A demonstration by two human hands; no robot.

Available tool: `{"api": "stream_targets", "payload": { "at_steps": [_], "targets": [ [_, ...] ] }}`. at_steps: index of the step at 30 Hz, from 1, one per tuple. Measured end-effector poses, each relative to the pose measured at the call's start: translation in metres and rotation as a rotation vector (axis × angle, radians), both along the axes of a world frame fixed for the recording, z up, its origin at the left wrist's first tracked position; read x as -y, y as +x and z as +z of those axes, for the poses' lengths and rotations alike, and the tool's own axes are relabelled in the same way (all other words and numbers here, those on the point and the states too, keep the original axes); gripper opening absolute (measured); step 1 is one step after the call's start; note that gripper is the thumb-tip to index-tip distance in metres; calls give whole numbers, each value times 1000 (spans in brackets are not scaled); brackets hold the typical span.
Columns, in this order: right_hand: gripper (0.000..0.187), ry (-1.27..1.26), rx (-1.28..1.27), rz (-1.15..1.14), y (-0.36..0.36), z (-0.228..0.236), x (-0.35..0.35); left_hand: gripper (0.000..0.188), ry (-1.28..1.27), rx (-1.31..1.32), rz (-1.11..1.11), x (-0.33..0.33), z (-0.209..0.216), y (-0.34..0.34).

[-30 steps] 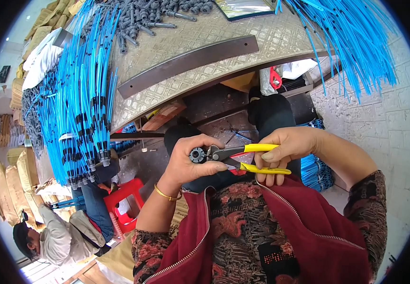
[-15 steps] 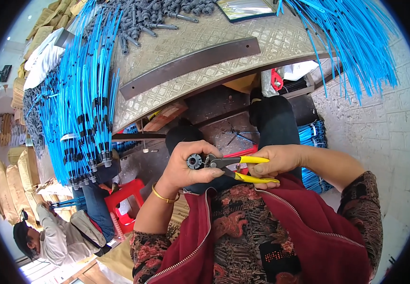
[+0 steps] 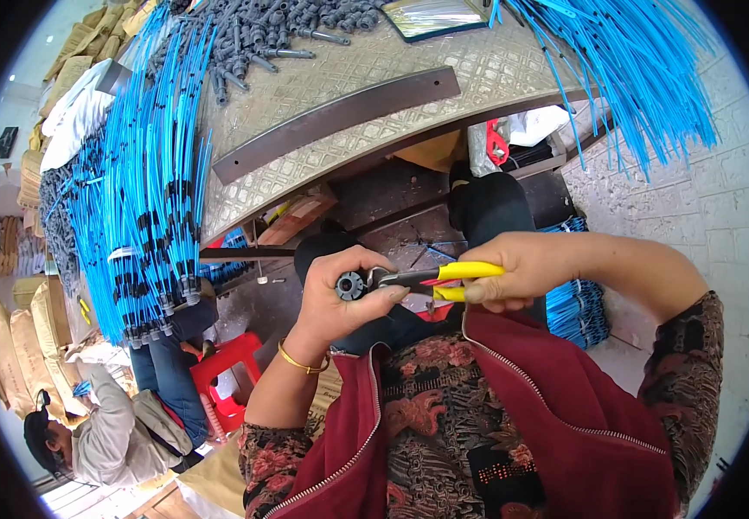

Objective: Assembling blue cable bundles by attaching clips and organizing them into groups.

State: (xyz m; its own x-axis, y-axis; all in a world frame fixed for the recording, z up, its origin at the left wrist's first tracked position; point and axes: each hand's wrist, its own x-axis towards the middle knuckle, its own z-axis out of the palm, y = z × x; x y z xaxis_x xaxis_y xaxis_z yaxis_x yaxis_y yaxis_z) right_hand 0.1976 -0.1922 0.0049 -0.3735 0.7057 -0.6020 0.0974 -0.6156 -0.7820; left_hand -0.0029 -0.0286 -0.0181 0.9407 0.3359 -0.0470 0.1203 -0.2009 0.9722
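Observation:
My left hand (image 3: 331, 298) is wrapped round a dark grey, round plastic fitting (image 3: 351, 286), whose notched end and central hole face up. In my right hand (image 3: 517, 270) are pliers with yellow handles (image 3: 471, 271). Their dark jaws (image 3: 380, 278) lie beside the fitting, between my left thumb and forefinger. Whether the jaws grip a part of it is too small to tell. Both hands are above my lap, in front of the table edge.
Ahead stands a patterned table (image 3: 305, 91) bearing a dark metal bar (image 3: 340, 121), a heap of grey fittings (image 3: 275, 26) and a tray (image 3: 435, 17). Blue tube bundles hang left (image 3: 145, 190) and right (image 3: 634, 69). A person (image 3: 111, 432) sits near a red stool (image 3: 227, 376).
My right hand has shifted right and slightly up, turning the pliers, and the yellow handles look closer together. My left hand still holds the fitting. The person at left has moved an arm.

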Motion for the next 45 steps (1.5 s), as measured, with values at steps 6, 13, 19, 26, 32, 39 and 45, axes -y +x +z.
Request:
{"api": "stream_targets", "payload": {
  "at_steps": [6, 13, 19, 26, 32, 39, 45],
  "targets": [
    [33, 405, 616, 177, 1, 32, -13, 20, 35, -25, 108, 6, -6, 2],
    [31, 541, 601, -15, -18, 5, -12, 50, -171, 292, 227, -12, -16, 5],
    [36, 408, 137, -308, -34, -23, -20, 99, -216, 306, 239, -17, -17, -9],
    [37, 798, 394, -451, -68, -108, -54, 104, -329, 386, 191, -17, -3, -10],
    [33, 661, 498, -304, -82, -114, -64, 60, -182, 387, 283, -1, -8, -13],
    [34, 590, 167, -342, -54, -81, -48, 23, -291, 252, 261, -10, -20, -29],
    [39, 433, 68, -118, -12, -20, -19, 19, -225, 166, 324, -10, -21, -24]
  ]
}}
